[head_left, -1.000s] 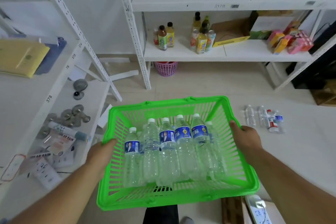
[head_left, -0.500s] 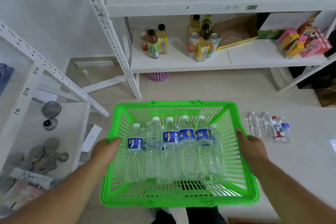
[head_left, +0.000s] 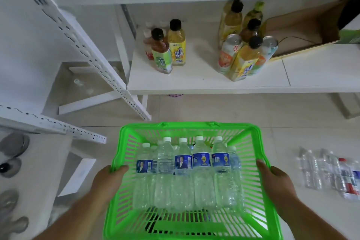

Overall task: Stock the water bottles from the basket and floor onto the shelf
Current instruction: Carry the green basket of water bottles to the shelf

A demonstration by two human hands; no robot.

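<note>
A bright green plastic basket hangs in front of me above the floor. My left hand grips its left rim and my right hand grips its right rim. Inside lie several clear water bottles with white caps, most with blue labels. More water bottles lie on the floor to the right, blurred. The white shelf stands just beyond the basket, with bare board between its drink groups.
On the shelf stand tea bottles at left, juice bottles and cans in the middle, and an open cardboard box at right. A slanted white rack post crosses left. Metal discs lie on a low left shelf.
With the basket held in both hands, I have moved closer to the shelf; it now fills the upper view. The floor bottles have slid toward the right edge.
</note>
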